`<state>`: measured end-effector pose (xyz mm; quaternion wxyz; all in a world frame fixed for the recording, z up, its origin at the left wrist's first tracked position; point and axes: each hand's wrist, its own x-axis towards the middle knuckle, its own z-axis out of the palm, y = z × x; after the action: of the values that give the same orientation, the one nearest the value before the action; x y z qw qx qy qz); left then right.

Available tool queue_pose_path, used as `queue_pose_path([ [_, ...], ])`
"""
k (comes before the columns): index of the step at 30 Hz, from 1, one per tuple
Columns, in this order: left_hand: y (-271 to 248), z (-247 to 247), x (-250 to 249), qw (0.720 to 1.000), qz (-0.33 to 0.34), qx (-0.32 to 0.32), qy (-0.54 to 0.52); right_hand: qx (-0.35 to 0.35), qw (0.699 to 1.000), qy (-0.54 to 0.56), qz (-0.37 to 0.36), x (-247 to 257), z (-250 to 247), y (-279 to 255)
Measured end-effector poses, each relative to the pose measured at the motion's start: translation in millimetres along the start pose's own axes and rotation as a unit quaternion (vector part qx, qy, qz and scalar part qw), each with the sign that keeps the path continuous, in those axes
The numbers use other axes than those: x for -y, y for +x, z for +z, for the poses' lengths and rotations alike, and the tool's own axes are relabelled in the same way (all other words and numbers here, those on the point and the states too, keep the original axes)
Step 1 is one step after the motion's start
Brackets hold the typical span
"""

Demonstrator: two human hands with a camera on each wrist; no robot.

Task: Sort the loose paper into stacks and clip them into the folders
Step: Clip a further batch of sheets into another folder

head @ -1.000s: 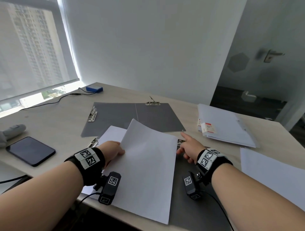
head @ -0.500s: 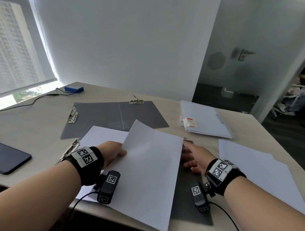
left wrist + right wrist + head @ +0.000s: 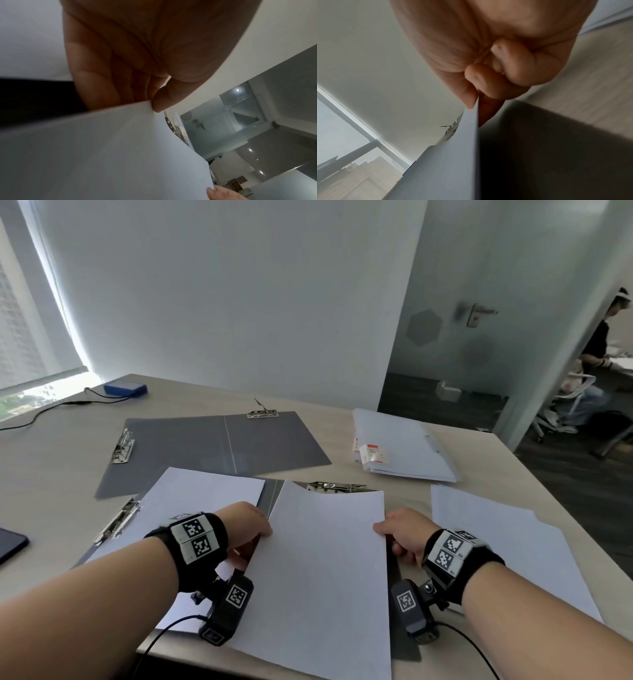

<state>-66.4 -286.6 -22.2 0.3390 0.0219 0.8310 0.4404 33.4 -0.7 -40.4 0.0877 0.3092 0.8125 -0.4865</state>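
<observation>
I hold a white paper stack over the right half of the near grey folder. My left hand pinches its left edge, thumb on top, as the left wrist view shows. My right hand pinches the right edge between thumb and fingers. The stack's top edge sits just below the folder's metal clip. More white paper lies on the folder's left half beside its side clip. A second open grey folder lies farther back.
A closed white folder with a red label lies at the back right. Loose white sheets lie on the right. A dark phone is at the left edge, a blue box with a cable at the back left. A person sits beyond the doorway.
My right hand has left the folder surface and taken the stack's right edge. The stack has swung from tilted to squared over the folder's right half, under the clip.
</observation>
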Motion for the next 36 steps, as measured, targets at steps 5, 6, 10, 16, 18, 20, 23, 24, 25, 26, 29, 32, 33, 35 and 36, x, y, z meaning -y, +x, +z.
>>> queue_pose_path([
  [5, 5.3, -0.7, -6.0, 1.0, -0.005, -0.013, 0.013, -0.019, 0.999, -0.024, 0.018, 0.4, -3.0, 10.6],
  [6, 5.9, 0.1, -7.0, 1.0, -0.006, -0.017, 0.013, -0.027, 0.999, -0.024, 0.018, 1.1, -3.6, 11.7],
  [10, 7.7, 4.4, -10.9, 1.0, -0.003, -0.013, 0.017, -0.068, 0.998, -0.003, 0.012, 3.7, -6.8, 14.3],
  [16, 2.5, 7.0, -16.2, 0.999, 0.024, -0.018, 0.029, -0.089, 0.995, 0.053, 0.005, 13.3, -10.3, 15.3],
  [18, 3.6, 3.0, -19.6, 0.996, 0.049, -0.043, 0.065, -0.091, 0.993, 0.068, 0.009, 16.1, -11.3, 16.0],
  [20, 5.1, -1.1, -22.3, 0.983, 0.081, -0.076, 0.144, -0.093, 0.992, 0.089, 0.006, 19.6, -11.1, 16.8],
  [23, 4.6, -1.0, -25.0, 0.921, 0.166, -0.096, 0.339, -0.115, 0.985, 0.132, -0.012, 25.6, -8.6, 20.2],
  [24, 2.8, 1.9, -25.7, 0.902, 0.193, -0.083, 0.378, -0.116, 0.981, 0.155, -0.018, 28.1, -6.5, 21.3],
  [25, 1.5, 5.6, -26.2, 0.886, 0.216, -0.064, 0.406, -0.106, 0.976, 0.188, -0.023, 30.9, -3.2, 22.8],
  [26, 0.8, 9.8, -27.0, 0.87, 0.234, -0.043, 0.431, -0.091, 0.971, 0.22, -0.024, 33.6, 0.4, 24.6],
  [29, 3.7, 22.7, -29.9, 0.828, 0.239, 0.004, 0.508, -0.066, 0.956, 0.285, -0.004, 42.4, 11.1, 29.7],
  [32, 7.4, 30.3, -32.9, 0.805, 0.215, 0.03, 0.552, -0.07, 0.945, 0.318, 0.0, 49.8, 18.0, 39.6],
  [33, 8.7, 31.0, -33.0, 0.8, 0.212, 0.033, 0.56, -0.071, 0.943, 0.325, -0.001, 53.2, 19.3, 42.0],
  [35, 10.4, 31.1, -33.5, 0.798, 0.21, 0.034, 0.564, -0.079, 0.945, 0.317, -0.015, 60.2, 20.0, 47.8],
  [36, 10.6, 30.7, -33.4, 0.798, 0.21, 0.034, 0.563, -0.089, 0.951, 0.295, -0.033, 64.9, 20.8, 48.6],
])
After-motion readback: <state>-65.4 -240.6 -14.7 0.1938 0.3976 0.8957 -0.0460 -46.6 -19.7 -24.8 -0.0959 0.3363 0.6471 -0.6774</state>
